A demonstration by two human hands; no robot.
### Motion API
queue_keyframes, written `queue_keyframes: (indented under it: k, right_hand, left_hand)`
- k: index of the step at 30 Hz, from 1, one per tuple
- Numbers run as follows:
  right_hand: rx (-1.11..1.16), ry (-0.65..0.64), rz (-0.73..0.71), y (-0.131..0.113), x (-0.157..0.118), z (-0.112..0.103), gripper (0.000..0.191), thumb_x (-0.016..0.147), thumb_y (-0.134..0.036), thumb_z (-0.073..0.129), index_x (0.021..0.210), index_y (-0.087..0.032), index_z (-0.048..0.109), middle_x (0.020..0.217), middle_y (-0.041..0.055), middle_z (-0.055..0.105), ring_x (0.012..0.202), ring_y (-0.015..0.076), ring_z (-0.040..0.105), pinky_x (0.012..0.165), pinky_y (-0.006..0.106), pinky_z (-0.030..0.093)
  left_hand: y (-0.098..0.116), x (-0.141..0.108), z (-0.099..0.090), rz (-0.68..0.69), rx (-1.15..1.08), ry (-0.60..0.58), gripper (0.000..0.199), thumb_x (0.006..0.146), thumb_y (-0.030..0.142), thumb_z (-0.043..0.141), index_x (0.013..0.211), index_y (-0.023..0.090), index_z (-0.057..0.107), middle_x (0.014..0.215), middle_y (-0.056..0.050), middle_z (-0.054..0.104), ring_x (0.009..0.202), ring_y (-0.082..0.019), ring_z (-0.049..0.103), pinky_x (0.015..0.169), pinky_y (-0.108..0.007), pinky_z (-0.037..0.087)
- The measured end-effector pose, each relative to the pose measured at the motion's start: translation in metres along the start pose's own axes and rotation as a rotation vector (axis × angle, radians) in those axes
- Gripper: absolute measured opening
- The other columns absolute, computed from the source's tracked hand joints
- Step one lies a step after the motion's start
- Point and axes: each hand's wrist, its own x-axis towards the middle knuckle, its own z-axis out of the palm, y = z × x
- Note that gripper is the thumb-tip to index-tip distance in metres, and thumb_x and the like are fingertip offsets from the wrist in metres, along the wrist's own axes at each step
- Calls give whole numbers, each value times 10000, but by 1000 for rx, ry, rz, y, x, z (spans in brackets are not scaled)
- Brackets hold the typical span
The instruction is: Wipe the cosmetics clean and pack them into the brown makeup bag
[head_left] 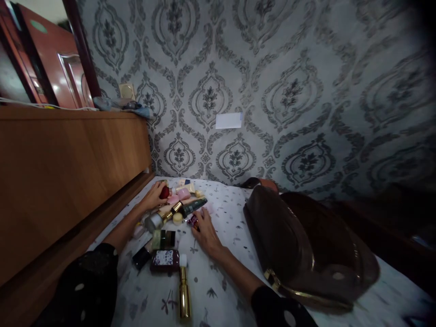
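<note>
My left hand [154, 198] reaches into a pile of cosmetics, its fingers curled round a small red rounded item [164, 192]. Closer to me, my right hand [206, 232] has its fingers on a small dark purple item [193, 221], perhaps a packet; its kind is unclear. Between the hands lie a dark green tube [194, 207], a pink item [183, 194], a round cream-coloured jar [177, 218] and a silvery container [154, 221]. Nearer still are a dark red bottle [165, 260] with a white cap and a gold bottle [184, 295].
A large open brown bag [282, 240] stands on the patterned white sheet [235, 218] at right. A wooden cabinet [68, 168] borders the left side. Behind is a wall [211, 54] with grey patterned paper and a white label [228, 121].
</note>
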Motion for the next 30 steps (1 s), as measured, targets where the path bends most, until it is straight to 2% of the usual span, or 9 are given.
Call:
queue_keyframes:
  k: [3, 6, 8, 12, 14, 19, 22, 26, 30]
  right_hand:
    - [38, 63, 61, 10, 9, 3, 496, 822, -131, 550, 1301, -226, 460, 1423, 120, 323, 1383, 293, 338, 1145, 501, 349]
    - [59, 121, 60, 13, 13, 1, 445, 840, -174, 547, 1278, -202, 476, 1352, 121, 403, 1302, 265, 423, 1110, 460, 391]
    - [26, 144, 77, 12, 14, -3, 405, 864, -234, 549, 1265, -209, 500, 1273, 114, 483, 1216, 265, 488, 1054, 458, 434]
    - [-89, 132, 251, 11, 14, -16, 424, 904, -404, 530, 1277, -201, 540, 1142, 138, 585, 1057, 311, 570, 949, 501, 470]
    - [-91, 118, 281, 12, 12, -19, 437, 910, -409, 517, 1288, -193, 547, 1111, 145, 618, 1032, 318, 586, 930, 502, 473]
    - [100, 188, 96, 10, 2, -16, 435, 820, -246, 570, 1253, -209, 577, 1108, 86, 652, 1049, 255, 605, 955, 414, 487]
    - [219, 188, 10, 5, -2, -15, 459, 783, -199, 554, 1241, -197, 588, 1148, 76, 649, 1064, 234, 610, 961, 390, 495]
    - [256, 117, 27, 4, -2, -20, 473, 808, -247, 548, 1275, -167, 551, 1174, 94, 636, 1080, 241, 604, 975, 408, 484]
    - [100, 101, 76, 3, -3, -27, 506, 794, -289, 596, 1285, -176, 545, 1204, 108, 617, 1111, 274, 571, 986, 453, 463]
  left_hand:
    - [-9, 2, 8, -35, 0, 29, 471, 771, 363, 684, 1183, 216, 509, 1086, -62, 505, 1052, -272, 513, 937, -383, 424]
    - [-18, 1, 9, -89, -2, 71, 474, 777, 377, 671, 1190, 215, 502, 1067, -55, 509, 1040, -265, 522, 937, -374, 425]
    - [-25, -1, 7, -146, -7, 110, 471, 786, 382, 654, 1194, 216, 485, 1069, -53, 515, 1035, -260, 530, 931, -374, 428]
    - [-39, -6, -1, -266, -30, 178, 482, 759, 399, 665, 1157, 208, 472, 1054, -55, 546, 1020, -263, 549, 888, -374, 441]
    - [-41, -8, -5, -305, -50, 197, 489, 729, 402, 688, 1126, 210, 478, 1026, -44, 565, 989, -255, 563, 859, -365, 449]
    - [-32, -14, -12, -318, -130, 218, 456, 659, 378, 736, 1030, 234, 513, 932, 10, 594, 902, -220, 589, 803, -334, 461]
    - [-23, -17, -14, -320, -184, 263, 445, 622, 348, 762, 986, 231, 534, 907, 13, 591, 902, -226, 592, 816, -348, 460]
    - [-12, -17, -21, -373, -296, 362, 493, 634, 366, 766, 1032, 227, 511, 974, -15, 602, 972, -244, 593, 842, -377, 472]
    - [0, -14, -36, -424, -454, 410, 559, 695, 398, 727, 1138, 215, 439, 1036, -46, 608, 977, -230, 611, 812, -367, 510]
